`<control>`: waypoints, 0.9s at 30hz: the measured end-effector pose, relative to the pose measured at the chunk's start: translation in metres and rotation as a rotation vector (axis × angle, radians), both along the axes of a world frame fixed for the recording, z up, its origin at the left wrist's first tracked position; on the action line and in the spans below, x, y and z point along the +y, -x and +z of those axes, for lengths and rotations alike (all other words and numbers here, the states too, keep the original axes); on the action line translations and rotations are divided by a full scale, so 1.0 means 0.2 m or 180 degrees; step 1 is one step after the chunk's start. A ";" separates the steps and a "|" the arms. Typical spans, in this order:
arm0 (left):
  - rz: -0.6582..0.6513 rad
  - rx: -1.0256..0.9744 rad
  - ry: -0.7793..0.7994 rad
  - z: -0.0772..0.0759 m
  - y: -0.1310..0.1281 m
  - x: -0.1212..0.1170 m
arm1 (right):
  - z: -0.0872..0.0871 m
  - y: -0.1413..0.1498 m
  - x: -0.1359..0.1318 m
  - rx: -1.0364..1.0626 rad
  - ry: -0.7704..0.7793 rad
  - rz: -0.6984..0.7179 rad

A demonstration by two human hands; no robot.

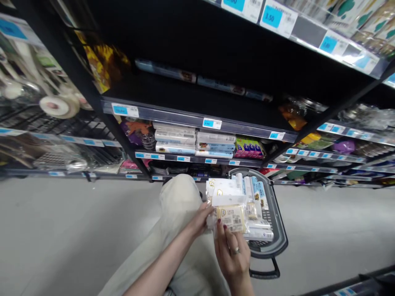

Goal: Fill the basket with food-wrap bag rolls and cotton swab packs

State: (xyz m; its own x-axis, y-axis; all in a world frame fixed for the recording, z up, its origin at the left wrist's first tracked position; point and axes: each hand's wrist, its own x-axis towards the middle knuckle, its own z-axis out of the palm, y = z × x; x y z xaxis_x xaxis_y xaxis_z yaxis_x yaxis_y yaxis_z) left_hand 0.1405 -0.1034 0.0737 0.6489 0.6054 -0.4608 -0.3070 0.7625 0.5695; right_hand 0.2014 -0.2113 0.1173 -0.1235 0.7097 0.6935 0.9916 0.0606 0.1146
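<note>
My left hand (201,218) grips the left edge of several clear-and-white flat packets (226,190) fanned over one another. In front is a clear plastic packet (236,214) with a pale yellow label and a barcode. My right hand (233,255), with a ring on one finger, holds this packet at its lower edge, two fingertips on the label. What is inside the packets I cannot make out. Under and beyond them stands a grey shopping basket (280,236) with several white and blue wrapped rolls (259,234) in it.
My bent knee (180,193) is left of the basket, whose black handle (267,274) points towards me. Ahead, a dark shelf unit (197,117) carries stacked wrapped rolls (175,137) and purple-green boxes (249,149) low down. Kitchen utensils (55,105) fill the racks at left.
</note>
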 end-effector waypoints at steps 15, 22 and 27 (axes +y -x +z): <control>0.0028 0.0134 0.0065 0.02 0.01 0.00 | 0.06 -0.04 0.00 0.1841 -0.0017 -0.1947; -0.0039 0.0170 0.0034 0.01 0.01 0.00 | 0.09 -0.18 -0.04 0.4169 0.0855 -0.1780; -0.0157 0.0072 -0.0018 0.02 0.01 0.00 | 0.10 -0.28 -0.08 0.5626 0.1019 -0.0841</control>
